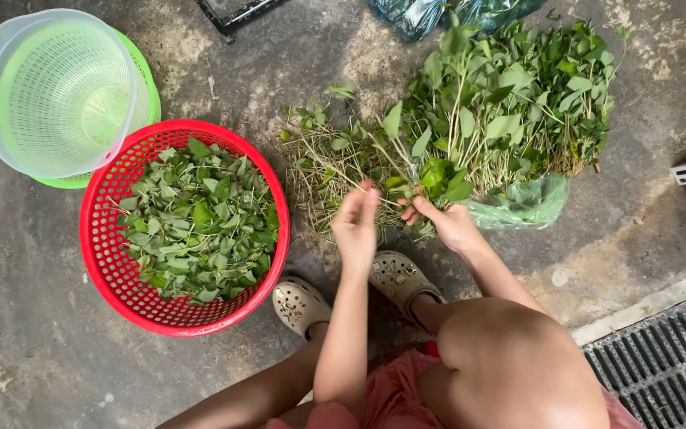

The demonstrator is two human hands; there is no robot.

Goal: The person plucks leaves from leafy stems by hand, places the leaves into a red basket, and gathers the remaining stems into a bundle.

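Note:
My left hand (356, 225) pinches a thin green stem with its fingers bunched upward. My right hand (446, 222) grips a leafy sprig (437, 176) at its lower end, beside the left hand. Both hands hover over a pile of stripped stems (323, 171) on the concrete floor. A large heap of leafy green stalks (518, 103) lies on a clear plastic bag (529, 202) just beyond my right hand. A round red basket (101, 238) with picked leaves (196, 222) sits to the left of my left hand.
A translucent bowl holding a light green strainer (61, 91) stands behind the red basket. My beige clogs (299, 306) rest on the floor under my arms. A metal drain grate (664, 365) lies at lower right. A bluish plastic bag (414, 12) lies at the top edge.

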